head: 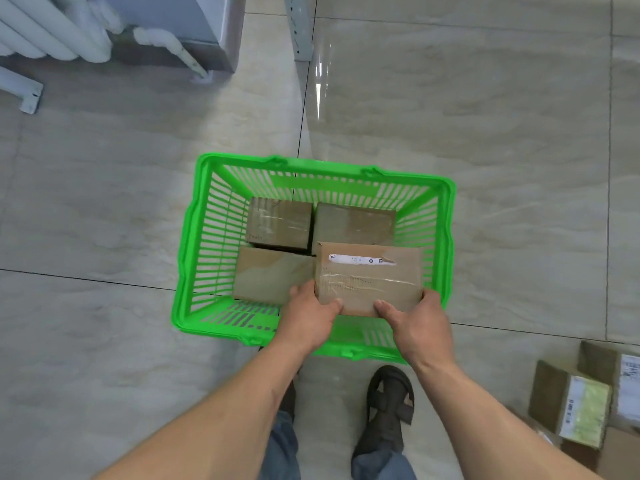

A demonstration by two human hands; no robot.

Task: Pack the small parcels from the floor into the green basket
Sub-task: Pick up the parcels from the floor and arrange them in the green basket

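A taped parcel is gripped at its near corners by the left hand and right hand — thumbs on top — over the green basket, where three parcels are already packed.

Bare forearms, blue jeans, dark strapped sandals.

The floor is laid with glossy beige marbled tiles, on which light is reflected. A white radiator and a grey cabinet are seen at its far left corner.
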